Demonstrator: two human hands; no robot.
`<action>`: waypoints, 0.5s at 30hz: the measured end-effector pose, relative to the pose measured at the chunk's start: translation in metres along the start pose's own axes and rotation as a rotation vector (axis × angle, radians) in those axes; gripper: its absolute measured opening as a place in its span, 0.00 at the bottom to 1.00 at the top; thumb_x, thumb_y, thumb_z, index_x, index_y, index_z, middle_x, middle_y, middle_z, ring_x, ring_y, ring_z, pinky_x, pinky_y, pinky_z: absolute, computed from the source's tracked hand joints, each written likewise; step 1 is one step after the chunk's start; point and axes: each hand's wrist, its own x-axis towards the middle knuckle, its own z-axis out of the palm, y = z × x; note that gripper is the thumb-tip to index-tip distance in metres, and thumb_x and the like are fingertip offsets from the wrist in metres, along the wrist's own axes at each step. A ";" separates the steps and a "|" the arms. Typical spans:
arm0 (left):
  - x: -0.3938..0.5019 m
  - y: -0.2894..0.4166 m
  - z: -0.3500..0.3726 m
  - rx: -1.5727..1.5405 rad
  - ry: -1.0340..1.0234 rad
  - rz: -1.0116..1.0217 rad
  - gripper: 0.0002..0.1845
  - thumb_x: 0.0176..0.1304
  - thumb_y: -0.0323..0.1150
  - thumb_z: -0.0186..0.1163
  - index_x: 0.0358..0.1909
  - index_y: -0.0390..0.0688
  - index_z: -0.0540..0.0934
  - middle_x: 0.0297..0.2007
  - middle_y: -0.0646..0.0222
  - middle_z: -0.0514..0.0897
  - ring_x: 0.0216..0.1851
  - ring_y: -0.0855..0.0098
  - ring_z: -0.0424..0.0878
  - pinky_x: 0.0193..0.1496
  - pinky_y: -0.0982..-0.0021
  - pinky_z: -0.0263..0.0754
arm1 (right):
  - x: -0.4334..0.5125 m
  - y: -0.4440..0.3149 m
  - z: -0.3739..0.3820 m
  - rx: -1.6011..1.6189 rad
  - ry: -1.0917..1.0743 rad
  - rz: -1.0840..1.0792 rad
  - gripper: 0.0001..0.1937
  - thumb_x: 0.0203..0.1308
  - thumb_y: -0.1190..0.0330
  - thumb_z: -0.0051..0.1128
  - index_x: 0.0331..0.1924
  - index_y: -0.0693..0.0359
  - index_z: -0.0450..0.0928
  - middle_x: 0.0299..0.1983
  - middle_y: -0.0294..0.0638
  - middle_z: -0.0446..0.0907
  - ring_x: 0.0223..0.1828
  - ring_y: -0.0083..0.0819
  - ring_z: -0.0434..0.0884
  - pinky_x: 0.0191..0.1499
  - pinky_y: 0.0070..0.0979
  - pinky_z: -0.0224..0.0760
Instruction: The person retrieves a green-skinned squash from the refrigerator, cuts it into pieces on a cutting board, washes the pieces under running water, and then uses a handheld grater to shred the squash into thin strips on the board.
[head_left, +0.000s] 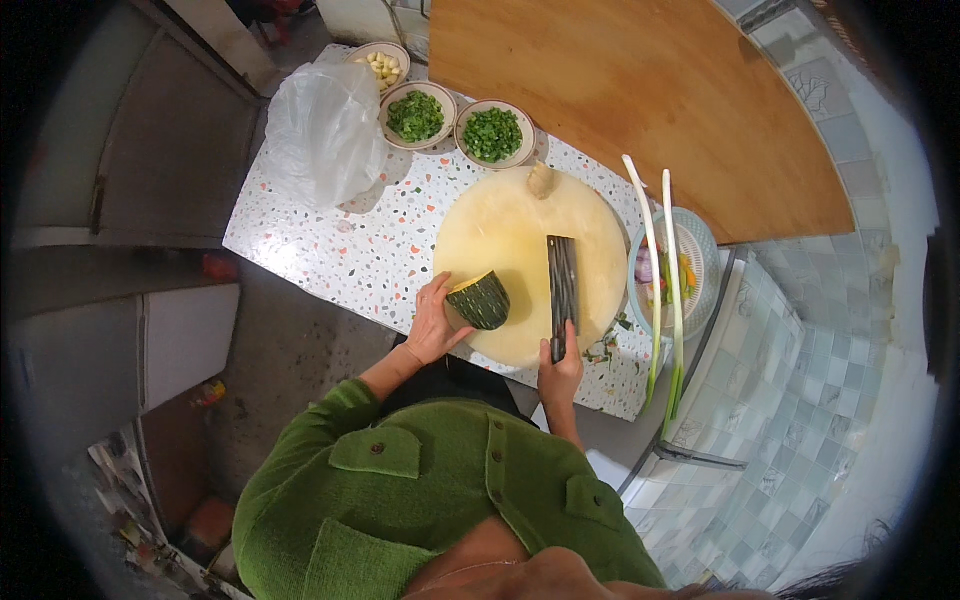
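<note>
A cut piece of dark green, pale-flecked squash (482, 304) rests on the round cutting board (499, 217), some yellow flesh showing at its upper left edge. My left hand (433, 319) grips its left end, fingers above and thumb below. Across the board, my right hand (561, 367) holds a dark-bladed cleaver (562, 281) by the handle, blade pointing away from me. The cleaver lies to the right of the squash, apart from it. A knob of ginger (540, 180) sits at the board's far edge.
Bowls of chopped greens (415, 116), more chopped greens (492, 135) and peeled garlic (384, 69) line the back of the speckled table (300, 232), near a plastic bag (322, 135). Two long scallions (673, 277) lie across a colander basket (701, 247) of vegetables. Green scraps (611, 345) lie beside the board.
</note>
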 end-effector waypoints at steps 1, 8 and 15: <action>0.000 0.000 -0.001 0.003 -0.009 -0.015 0.56 0.38 0.32 0.82 0.67 0.37 0.56 0.68 0.40 0.62 0.65 0.39 0.65 0.68 0.45 0.58 | 0.008 0.007 0.002 -0.092 0.031 -0.040 0.29 0.64 0.67 0.62 0.68 0.61 0.69 0.45 0.56 0.80 0.45 0.54 0.82 0.49 0.43 0.75; 0.004 0.011 -0.006 0.015 -0.019 -0.091 0.58 0.38 0.38 0.83 0.69 0.36 0.57 0.68 0.45 0.62 0.66 0.44 0.64 0.70 0.46 0.53 | 0.059 0.041 0.008 -0.246 -0.010 0.003 0.33 0.63 0.70 0.60 0.73 0.55 0.63 0.52 0.59 0.75 0.51 0.63 0.76 0.53 0.50 0.70; -0.002 0.024 -0.009 -0.009 0.011 -0.172 0.52 0.48 0.46 0.78 0.68 0.33 0.60 0.66 0.45 0.63 0.66 0.44 0.64 0.69 0.48 0.57 | 0.080 0.051 -0.003 -0.333 -0.005 -0.070 0.28 0.62 0.74 0.61 0.67 0.59 0.71 0.50 0.56 0.75 0.53 0.55 0.74 0.57 0.45 0.68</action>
